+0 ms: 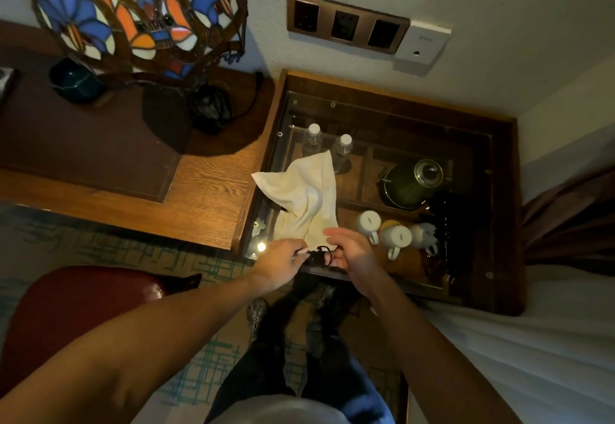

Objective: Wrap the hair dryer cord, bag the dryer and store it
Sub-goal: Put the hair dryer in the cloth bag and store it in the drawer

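Note:
A cream cloth bag (304, 195) lies bulging on the glass top of a low wooden cabinet (392, 109), its mouth toward me. A black drawstring (320, 255) sits tangled at the bag's mouth. My left hand (283, 262) pinches one side of the string. My right hand (351, 250) holds the other side, fingers curled around it. The hair dryer itself is hidden; whether it is inside the bag cannot be told.
Under the glass stand two water bottles (327, 144), a green kettle (412, 182) and white mugs (382, 230). A stained-glass lamp (139, 7) stands on the desk (206, 200) at left. Wall sockets (346, 24) are above. A red chair (76, 310) is lower left, a white bed (532, 340) at right.

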